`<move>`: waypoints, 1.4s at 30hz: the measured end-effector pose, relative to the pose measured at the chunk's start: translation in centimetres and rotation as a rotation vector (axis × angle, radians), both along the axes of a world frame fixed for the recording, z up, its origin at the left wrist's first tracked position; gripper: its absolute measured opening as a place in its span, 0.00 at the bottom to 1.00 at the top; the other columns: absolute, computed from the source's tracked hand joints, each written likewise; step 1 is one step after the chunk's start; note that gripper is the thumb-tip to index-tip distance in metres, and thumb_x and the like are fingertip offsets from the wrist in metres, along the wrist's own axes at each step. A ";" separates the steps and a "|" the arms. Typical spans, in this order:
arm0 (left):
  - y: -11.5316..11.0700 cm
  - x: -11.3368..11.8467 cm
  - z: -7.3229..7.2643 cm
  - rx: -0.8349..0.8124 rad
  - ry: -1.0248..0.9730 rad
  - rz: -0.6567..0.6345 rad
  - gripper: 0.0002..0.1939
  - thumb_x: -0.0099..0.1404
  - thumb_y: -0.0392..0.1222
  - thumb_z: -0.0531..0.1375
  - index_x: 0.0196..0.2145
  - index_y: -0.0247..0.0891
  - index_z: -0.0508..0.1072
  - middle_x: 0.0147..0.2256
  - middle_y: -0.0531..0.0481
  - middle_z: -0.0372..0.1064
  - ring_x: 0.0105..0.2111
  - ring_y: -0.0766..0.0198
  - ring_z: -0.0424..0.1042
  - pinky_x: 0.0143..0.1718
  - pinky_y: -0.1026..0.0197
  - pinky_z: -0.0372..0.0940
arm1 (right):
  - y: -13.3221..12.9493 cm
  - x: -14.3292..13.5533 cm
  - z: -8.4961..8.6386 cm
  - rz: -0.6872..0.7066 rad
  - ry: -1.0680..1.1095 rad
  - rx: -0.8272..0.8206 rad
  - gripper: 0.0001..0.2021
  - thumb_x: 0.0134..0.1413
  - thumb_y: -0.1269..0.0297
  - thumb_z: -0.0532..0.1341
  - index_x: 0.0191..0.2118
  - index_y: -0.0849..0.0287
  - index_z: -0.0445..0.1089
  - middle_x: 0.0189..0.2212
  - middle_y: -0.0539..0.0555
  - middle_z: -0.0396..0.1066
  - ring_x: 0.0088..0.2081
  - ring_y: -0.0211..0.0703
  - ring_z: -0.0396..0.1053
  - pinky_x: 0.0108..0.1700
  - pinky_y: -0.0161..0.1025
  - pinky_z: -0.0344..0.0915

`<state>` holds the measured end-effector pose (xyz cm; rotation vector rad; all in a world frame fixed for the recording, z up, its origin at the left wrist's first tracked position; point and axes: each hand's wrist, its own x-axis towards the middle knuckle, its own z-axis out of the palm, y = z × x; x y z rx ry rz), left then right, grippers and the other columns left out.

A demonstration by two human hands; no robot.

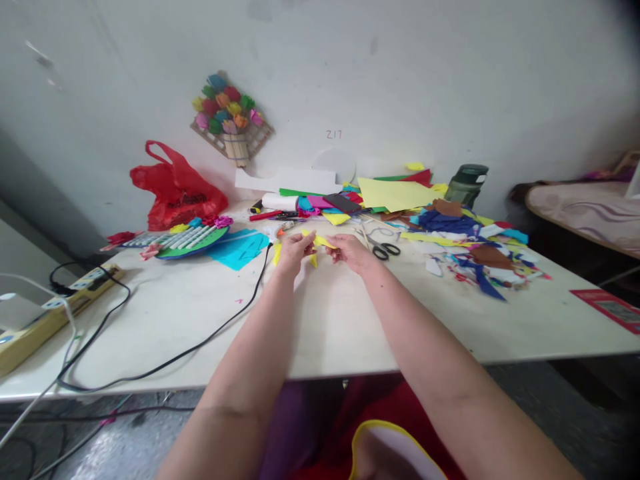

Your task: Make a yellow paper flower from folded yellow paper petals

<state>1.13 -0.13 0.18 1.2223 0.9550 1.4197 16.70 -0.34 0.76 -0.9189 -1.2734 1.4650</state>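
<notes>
A small yellow paper piece is stretched between my two hands over the white table. My left hand pinches its left end, and my right hand pinches its right end. More yellow bits show under and beside my left hand. Just right of my right hand lie black-handled scissors. Blue paper lies flat to the left of my left hand, with a black cable running between them.
A green disc with pale rolled sticks and a red plastic bag stand at the left. Paper scraps and a dark green bottle are at the right. A power strip lies at the left edge.
</notes>
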 end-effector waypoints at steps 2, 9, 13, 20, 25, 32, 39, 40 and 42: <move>0.2 -0.2 0.0 0.004 0.008 -0.001 0.20 0.47 0.52 0.67 0.18 0.34 0.63 0.16 0.56 0.58 0.17 0.75 0.59 0.26 0.66 0.65 | 0.0 0.1 0.1 0.020 0.001 -0.022 0.13 0.52 0.57 0.59 0.26 0.63 0.68 0.17 0.49 0.67 0.16 0.31 0.58 0.18 0.31 0.59; 0.5 -0.9 -0.2 -0.010 0.039 0.039 0.21 0.46 0.51 0.67 0.17 0.35 0.62 0.15 0.57 0.57 0.17 0.75 0.58 0.24 0.67 0.65 | 0.2 0.6 -0.2 0.075 -0.107 0.010 0.13 0.51 0.58 0.62 0.26 0.64 0.68 0.14 0.50 0.67 0.14 0.29 0.56 0.17 0.29 0.56; 0.6 -1.0 -0.2 -0.014 0.038 0.055 0.19 0.45 0.50 0.67 0.17 0.35 0.63 0.16 0.56 0.59 0.17 0.74 0.58 0.23 0.67 0.65 | 0.0 0.5 -0.1 0.072 -0.170 0.026 0.14 0.49 0.58 0.64 0.22 0.64 0.66 0.13 0.50 0.67 0.13 0.29 0.56 0.16 0.28 0.54; 0.7 -1.4 -0.1 -0.080 -0.029 0.085 0.16 0.46 0.47 0.66 0.17 0.35 0.64 0.15 0.55 0.60 0.16 0.74 0.58 0.23 0.66 0.65 | 0.0 0.8 0.0 0.086 -0.122 0.007 0.11 0.52 0.60 0.60 0.29 0.64 0.68 0.20 0.55 0.73 0.16 0.32 0.63 0.18 0.29 0.59; 1.0 -1.5 -0.1 -0.116 -0.107 0.137 0.14 0.47 0.44 0.65 0.18 0.34 0.64 0.15 0.56 0.60 0.15 0.75 0.59 0.23 0.67 0.65 | 0.1 1.0 0.0 0.079 -0.059 0.095 0.10 0.44 0.68 0.62 0.36 0.64 0.70 0.28 0.56 0.76 0.23 0.35 0.69 0.23 0.31 0.65; 1.1 -1.3 -0.2 -0.102 -0.158 0.172 0.15 0.47 0.46 0.65 0.21 0.34 0.65 0.16 0.55 0.62 0.16 0.73 0.63 0.24 0.66 0.65 | 0.3 0.2 0.0 -0.061 -0.051 0.198 0.12 0.37 0.71 0.64 0.34 0.62 0.70 0.25 0.52 0.75 0.23 0.33 0.68 0.25 0.31 0.66; 0.7 -0.9 0.1 -0.095 -0.175 0.178 0.16 0.46 0.47 0.66 0.23 0.34 0.66 0.17 0.55 0.63 0.17 0.72 0.65 0.25 0.66 0.66 | -0.1 -0.3 0.5 -0.181 -0.039 0.172 0.05 0.41 0.74 0.62 0.29 0.63 0.71 0.21 0.50 0.73 0.21 0.33 0.68 0.26 0.31 0.66; 0.6 -0.9 0.2 -0.096 -0.180 0.183 0.16 0.45 0.47 0.66 0.23 0.34 0.65 0.17 0.55 0.63 0.17 0.72 0.65 0.26 0.65 0.66 | -0.1 -0.3 0.5 -0.192 -0.035 0.158 0.04 0.41 0.74 0.61 0.28 0.63 0.71 0.21 0.51 0.73 0.21 0.33 0.68 0.25 0.31 0.66; 0.6 -0.9 0.4 -0.100 -0.190 0.190 0.17 0.45 0.47 0.67 0.23 0.34 0.65 0.17 0.56 0.63 0.16 0.72 0.65 0.26 0.65 0.66 | 0.0 -0.1 0.5 -0.215 -0.024 0.127 0.04 0.42 0.76 0.59 0.28 0.63 0.70 0.20 0.51 0.73 0.21 0.34 0.69 0.24 0.31 0.66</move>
